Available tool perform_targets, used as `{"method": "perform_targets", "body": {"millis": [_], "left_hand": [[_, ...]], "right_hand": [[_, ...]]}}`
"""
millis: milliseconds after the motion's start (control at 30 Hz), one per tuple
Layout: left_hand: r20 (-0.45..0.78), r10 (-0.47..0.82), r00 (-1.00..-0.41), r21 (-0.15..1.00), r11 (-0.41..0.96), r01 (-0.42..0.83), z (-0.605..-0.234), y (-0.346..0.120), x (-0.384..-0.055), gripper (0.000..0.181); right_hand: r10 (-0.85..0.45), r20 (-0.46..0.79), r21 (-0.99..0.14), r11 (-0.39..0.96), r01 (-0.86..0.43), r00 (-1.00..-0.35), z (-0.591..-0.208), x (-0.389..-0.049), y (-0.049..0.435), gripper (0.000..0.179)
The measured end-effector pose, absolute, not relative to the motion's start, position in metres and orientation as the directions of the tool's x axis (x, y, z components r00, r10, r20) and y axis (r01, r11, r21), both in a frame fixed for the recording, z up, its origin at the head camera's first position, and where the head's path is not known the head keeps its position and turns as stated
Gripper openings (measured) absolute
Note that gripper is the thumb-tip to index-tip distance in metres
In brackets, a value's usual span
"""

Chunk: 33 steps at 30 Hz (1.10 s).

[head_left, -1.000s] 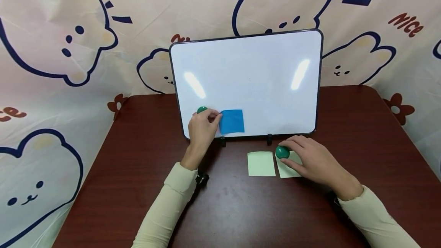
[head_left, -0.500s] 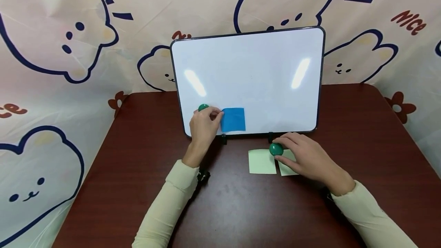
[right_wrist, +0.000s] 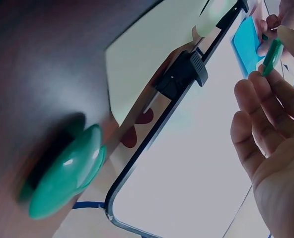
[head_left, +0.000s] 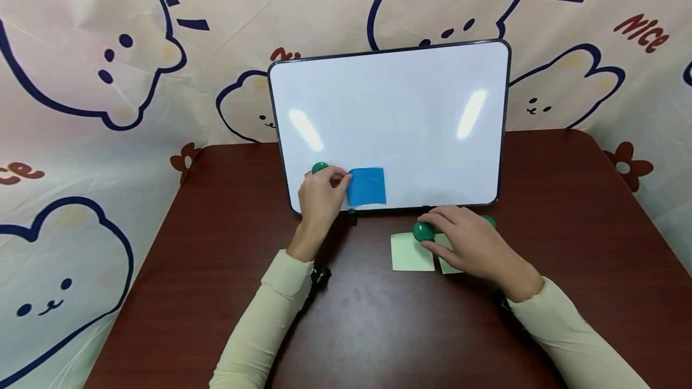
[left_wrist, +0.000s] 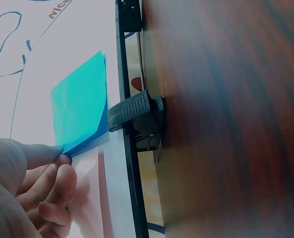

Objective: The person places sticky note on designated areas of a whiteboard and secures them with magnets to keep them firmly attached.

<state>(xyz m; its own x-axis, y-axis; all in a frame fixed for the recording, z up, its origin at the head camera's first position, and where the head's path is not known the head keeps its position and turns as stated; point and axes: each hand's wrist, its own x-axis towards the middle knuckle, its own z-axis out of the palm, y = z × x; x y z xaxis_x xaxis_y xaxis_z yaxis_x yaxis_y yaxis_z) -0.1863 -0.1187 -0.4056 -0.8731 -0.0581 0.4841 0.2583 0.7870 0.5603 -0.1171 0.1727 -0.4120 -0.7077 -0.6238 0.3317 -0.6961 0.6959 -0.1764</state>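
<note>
My left hand (head_left: 320,197) pinches the left corner of a blue sticky note (head_left: 367,186), which lies against the lower part of a whiteboard (head_left: 391,113). In the left wrist view the note (left_wrist: 82,101) is held between thumb and fingertip, its lower edge slightly off the board. Partly hidden behind that hand, a green round magnet (head_left: 320,167) sits on the board. My right hand (head_left: 467,245) holds another green round magnet (head_left: 423,232) between thumb and fingers, above the table and below the board's bottom edge. The right wrist view shows this magnet (right_wrist: 272,57) edge-on.
Two pale green sticky notes (head_left: 412,254) lie on the brown table (head_left: 346,329); the right hand partly covers one. A further green magnet (right_wrist: 70,173) lies on the table beyond the right hand. Black clips (left_wrist: 137,114) hold the board's bottom edge. A printed cloth (head_left: 232,5) hangs behind.
My right hand has moved left with the green magnet, from over the right pale note to over the left one, uncovering another magnet behind it. My left hand stays on the blue note.
</note>
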Motion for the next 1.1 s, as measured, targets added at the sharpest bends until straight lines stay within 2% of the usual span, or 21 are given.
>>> {"method": "perform_targets", "body": {"millis": [167, 467, 1100], "left_hand": [[0.476, -0.057, -0.878, 0.566, 0.784, 0.256, -0.406, -0.117, -0.187, 0.018], [0.485, -0.054, -0.873, 0.561, 0.785, 0.263, -0.406, -0.116, -0.187, 0.018], [0.478, -0.058, -0.876, 0.564, 0.785, 0.256, -0.405, -0.118, -0.186, 0.017]], "right_hand": [[-0.636, 0.341, -0.152, 0.69, -0.708, -0.692, -0.412, -0.117, 0.169, 0.047], [-0.613, 0.311, -0.205, 0.702, -0.682, -0.726, -0.412, -0.119, 0.162, 0.044], [-0.66, 0.335, -0.206, 0.645, -0.736, -0.672, -0.413, -0.125, 0.135, 0.045]]}}
